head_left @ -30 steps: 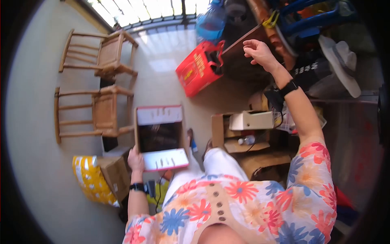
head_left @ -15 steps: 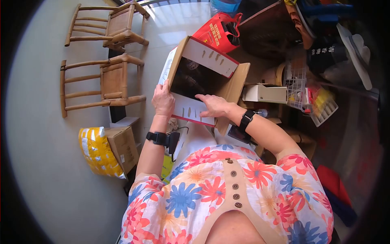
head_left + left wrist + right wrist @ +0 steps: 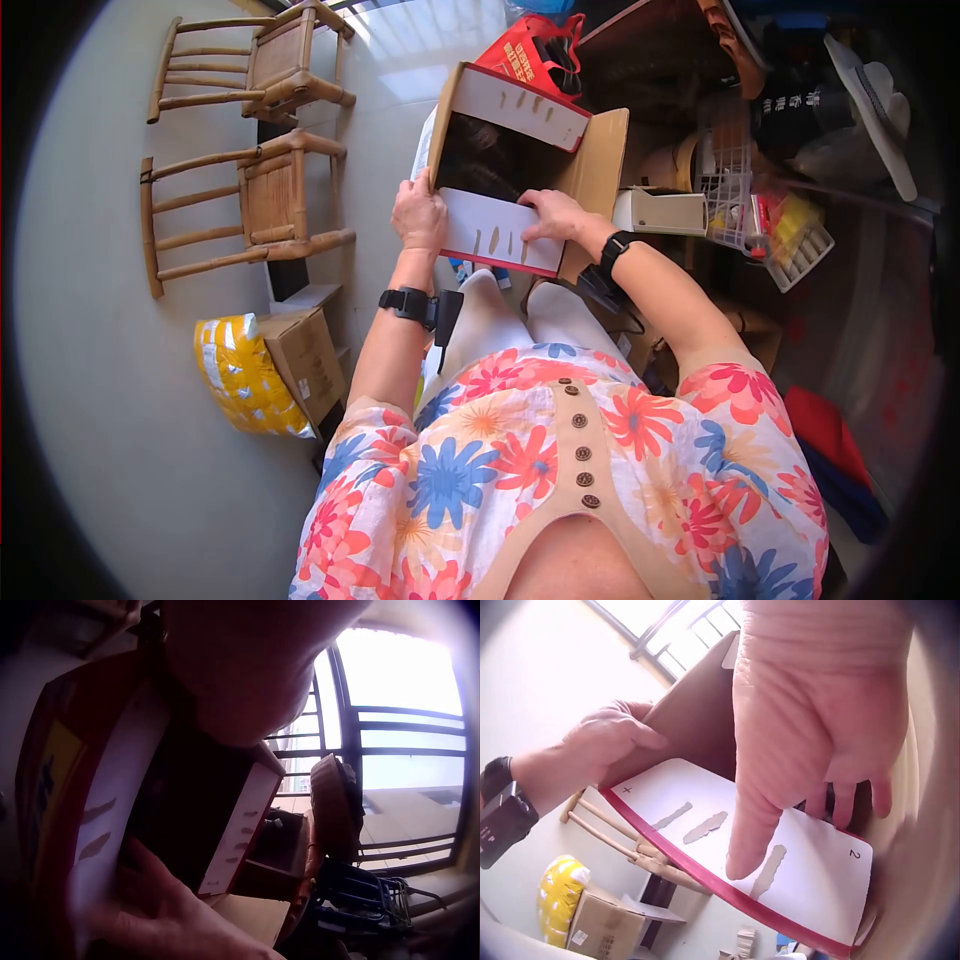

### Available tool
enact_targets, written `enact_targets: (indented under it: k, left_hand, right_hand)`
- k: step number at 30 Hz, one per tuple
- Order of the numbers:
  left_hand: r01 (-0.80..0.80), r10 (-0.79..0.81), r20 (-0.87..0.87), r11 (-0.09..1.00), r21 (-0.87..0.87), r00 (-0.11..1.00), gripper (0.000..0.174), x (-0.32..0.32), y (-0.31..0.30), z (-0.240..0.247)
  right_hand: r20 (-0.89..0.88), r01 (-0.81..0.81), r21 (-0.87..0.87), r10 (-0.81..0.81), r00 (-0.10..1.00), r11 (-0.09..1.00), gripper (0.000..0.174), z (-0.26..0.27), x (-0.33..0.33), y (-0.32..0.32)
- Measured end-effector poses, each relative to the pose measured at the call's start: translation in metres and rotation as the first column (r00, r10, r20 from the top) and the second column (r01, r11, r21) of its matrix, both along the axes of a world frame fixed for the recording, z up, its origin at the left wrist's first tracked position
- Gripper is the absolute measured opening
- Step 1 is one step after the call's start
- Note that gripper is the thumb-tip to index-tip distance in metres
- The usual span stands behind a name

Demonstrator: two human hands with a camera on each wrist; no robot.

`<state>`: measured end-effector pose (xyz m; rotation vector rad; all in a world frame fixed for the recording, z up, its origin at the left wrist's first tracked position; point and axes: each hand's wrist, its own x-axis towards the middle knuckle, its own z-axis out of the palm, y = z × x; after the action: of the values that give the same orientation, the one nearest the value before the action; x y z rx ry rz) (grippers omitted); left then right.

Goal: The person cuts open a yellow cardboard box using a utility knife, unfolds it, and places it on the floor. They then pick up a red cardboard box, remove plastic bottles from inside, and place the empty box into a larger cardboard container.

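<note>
A cardboard box (image 3: 600, 150) with flaps spread stands open in front of the person's lap, its inside dark. Its near flap (image 3: 480, 232) is white, edged in red, with torn brown streaks. On the box's left edge, the left hand (image 3: 419, 214) grips the cardboard. The right hand (image 3: 556, 216) pinches the near flap toward its right end. In the right wrist view the thumb lies on the flap's white face, while the other fingers of the right hand (image 3: 810, 727) reach over to the inner side. Dark contents show dimly inside.
Two bamboo chairs (image 3: 270, 190) stand at left, above a yellow-wrapped parcel (image 3: 240, 375) and a small carton (image 3: 303, 362). Beyond the box is a red bag (image 3: 530, 60). At right are a white carton (image 3: 665, 213), a wire basket (image 3: 725, 185) and a hat (image 3: 880, 115).
The right hand, raised at the upper right a second ago, came down to the near flap. The box was lifted and turned, then moved slightly farther from the body. The left hand kept hold throughout.
</note>
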<state>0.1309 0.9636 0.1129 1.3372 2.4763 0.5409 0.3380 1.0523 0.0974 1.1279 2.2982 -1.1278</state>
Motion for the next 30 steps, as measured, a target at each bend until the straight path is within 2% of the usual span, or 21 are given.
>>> enact_targets:
  k: [3,4,6,7,9,10,12,13,16,18,19,20,21,22,23,24,26,28,29,30]
  left_hand:
    - [-0.080,0.082,0.095,0.997,-0.018,0.992,0.040,-0.020,-0.002,-0.022]
    - [-0.084,0.085,0.095,0.996,-0.019,0.992,0.040,-0.026,-0.005,-0.031]
    - [-0.093,0.122,0.278,0.989,-0.114,0.953,0.048,-0.033,-0.011,-0.044]
    - [-0.092,0.121,0.279,0.989,-0.114,0.953,0.048,-0.035,-0.014,-0.042]
    - [-0.087,0.191,0.563,0.975,-0.206,0.804,0.052,-0.034,-0.027,-0.038]
    - [-0.087,0.193,0.566,0.974,-0.209,0.802,0.052,-0.031,-0.031,-0.033]
    - [-0.249,0.358,0.775,0.932,-0.263,0.521,0.053,-0.024,-0.039,-0.024]
    - [-0.290,0.342,0.813,0.931,-0.223,0.472,0.052,-0.023,-0.041,-0.021]
    - [-0.308,0.329,0.831,0.930,-0.201,0.449,0.053,-0.028,-0.046,-0.018]
    - [-0.319,0.347,0.808,0.925,-0.209,0.477,0.048,-0.025,-0.043,-0.013]
    - [-0.351,0.327,0.803,0.923,-0.159,0.497,0.046,-0.020,-0.041,-0.008]
    - [-0.382,0.308,0.798,0.918,-0.107,0.518,0.044,-0.015,-0.040,-0.006]
    - [-0.384,0.307,0.797,0.918,-0.103,0.521,0.044,-0.007,-0.039,-0.004]
    - [-0.389,0.322,0.722,0.918,-0.080,0.612,0.043,0.001,-0.039,-0.002]
    - [-0.392,0.336,0.636,0.918,-0.058,0.694,0.042,0.009,-0.041,0.000]
    - [-0.392,0.337,0.633,0.918,-0.057,0.697,0.042,0.014,-0.045,0.000]
    - [-0.338,0.230,0.532,0.934,0.114,0.815,0.043,0.022,-0.052,-0.007]
    - [-0.333,0.221,0.552,0.936,0.111,0.804,0.047,0.023,-0.054,-0.015]
    - [-0.281,0.164,0.482,0.942,0.182,0.861,0.050,0.025,-0.054,-0.019]
    - [-0.221,0.104,0.402,0.941,0.255,0.910,0.052,0.026,-0.051,-0.022]
  right_hand:
    - [-0.209,0.053,-0.052,-0.063,0.976,0.997,0.038,0.012,0.012,0.003]
    - [-0.208,0.050,-0.053,-0.060,0.976,0.997,0.038,0.021,0.012,0.000]
    - [-0.292,0.016,0.054,0.000,0.957,0.998,0.031,0.039,0.013,-0.006]
    - [-0.340,-0.011,0.089,0.041,0.939,0.996,0.024,0.050,0.016,-0.011]
    - [-0.415,-0.065,0.202,0.145,0.898,0.977,0.014,0.070,0.025,-0.027]
    - [-0.411,-0.066,0.200,0.145,0.900,0.978,0.014,0.080,0.032,-0.036]
    - [-0.377,-0.194,0.413,0.361,0.853,0.890,0.016,0.095,0.052,-0.054]
    - [-0.375,-0.194,0.411,0.360,0.854,0.891,0.016,0.096,0.064,-0.061]
    - [-0.367,-0.218,0.364,0.354,0.860,0.906,0.023,0.085,0.084,-0.073]
    - [-0.160,-0.065,0.129,0.086,0.983,0.990,0.035,0.073,0.087,-0.079]
    - [-0.078,0.077,-0.145,-0.089,0.993,0.986,0.051,0.058,0.078,-0.072]
    - [-0.080,0.075,-0.142,-0.087,0.993,0.987,0.051,0.049,0.074,-0.070]
    - [-0.048,0.381,-0.380,-0.429,0.902,0.843,0.054,0.061,0.054,-0.068]
    - [0.068,0.603,-0.575,-0.703,0.708,0.553,0.057,0.072,0.037,-0.064]
    - [0.050,0.574,-0.631,-0.711,0.701,0.522,0.057,0.082,0.027,-0.058]
    - [0.047,0.572,-0.633,-0.711,0.701,0.522,0.057,0.092,0.026,-0.054]
    - [0.105,0.301,-0.731,-0.335,0.936,0.612,0.047,0.117,0.025,-0.046]
    - [-0.003,0.225,-0.803,-0.382,0.924,0.551,0.028,0.167,0.013,-0.056]
    - [-0.268,0.128,-0.685,-0.411,0.871,0.717,0.025,0.172,0.005,-0.065]
    - [-0.524,0.064,-0.510,-0.369,0.768,0.858,0.021,0.174,-0.006,-0.070]
